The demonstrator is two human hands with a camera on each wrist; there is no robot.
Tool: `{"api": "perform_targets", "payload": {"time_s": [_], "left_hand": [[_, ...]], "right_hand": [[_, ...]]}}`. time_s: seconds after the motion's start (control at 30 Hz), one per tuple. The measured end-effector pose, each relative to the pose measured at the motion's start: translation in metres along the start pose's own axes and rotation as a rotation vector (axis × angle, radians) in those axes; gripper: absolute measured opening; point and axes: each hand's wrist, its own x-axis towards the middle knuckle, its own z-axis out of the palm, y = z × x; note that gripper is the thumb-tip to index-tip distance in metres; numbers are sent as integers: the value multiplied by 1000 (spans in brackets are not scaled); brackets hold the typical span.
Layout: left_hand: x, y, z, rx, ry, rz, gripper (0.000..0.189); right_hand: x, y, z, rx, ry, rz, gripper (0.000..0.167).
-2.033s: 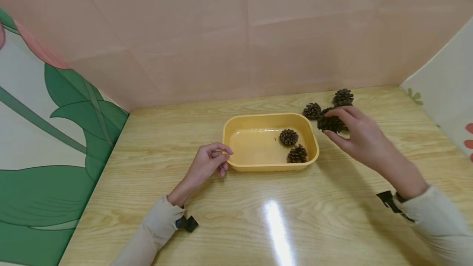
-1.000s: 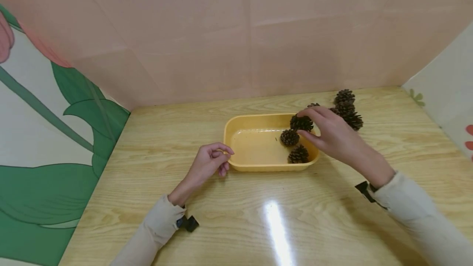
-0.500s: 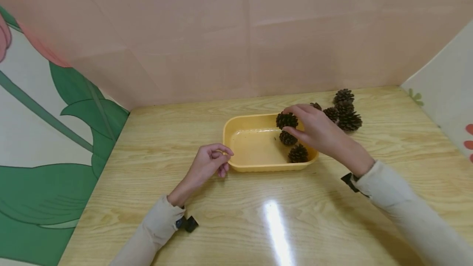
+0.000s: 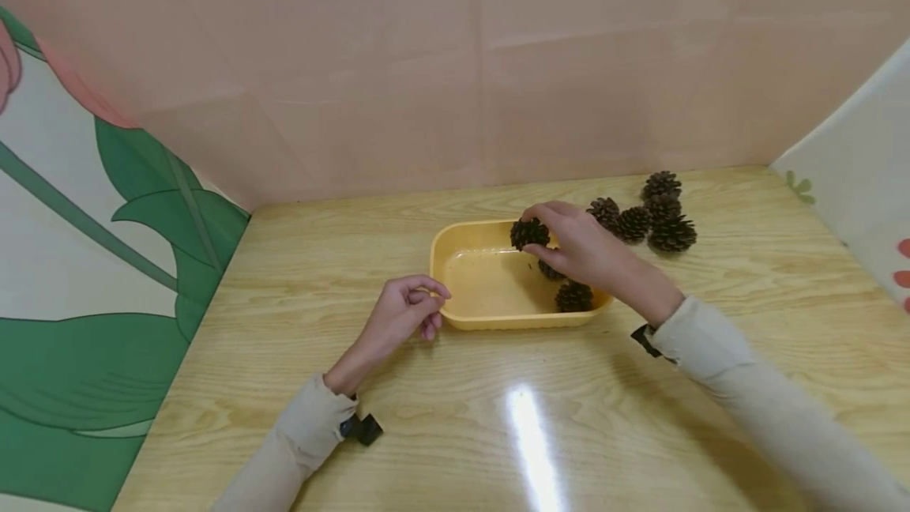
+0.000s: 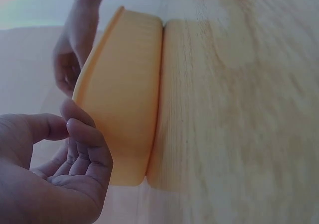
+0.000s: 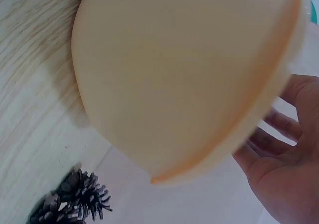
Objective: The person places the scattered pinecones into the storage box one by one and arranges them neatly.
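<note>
A yellow tray (image 4: 455, 259) lies on the wooden table. My right hand (image 4: 538, 237) pinches a pine cone (image 4: 528, 232) just above the tray's back part. Inside the tray are two more cones: one (image 4: 574, 296) near the front right corner, another (image 4: 547, 270) partly hidden under my right hand. My left hand (image 4: 435, 303) rests on the table at the tray's front left corner, fingers loosely curled and holding nothing. The left wrist view shows that hand (image 5: 65, 169) beside the tray's outer wall (image 5: 124, 99). The right wrist view shows the tray's wall (image 6: 184, 69) and my palm (image 6: 279, 159).
Several loose pine cones (image 4: 650, 216) lie clustered on the table behind and right of the tray, also visible as dark cones (image 6: 75, 199) in the right wrist view. Pink panels close the back, and patterned walls stand left and right.
My right hand took a pine cone from the cluster and carried it leftward to above the tray. The left hand and tray have stayed put.
</note>
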Motion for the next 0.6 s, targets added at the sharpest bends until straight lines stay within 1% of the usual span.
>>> {"api": "perform_targets", "payload": {"time_s": [0.23, 0.6], "left_hand": [[0, -1, 0, -11, -11, 3, 17], [0, 0, -1, -18, -10, -9, 17]], "right_hand": [[5, 3, 11, 28, -27, 8, 39], [10, 10, 24, 17, -34, 13, 39]]}}
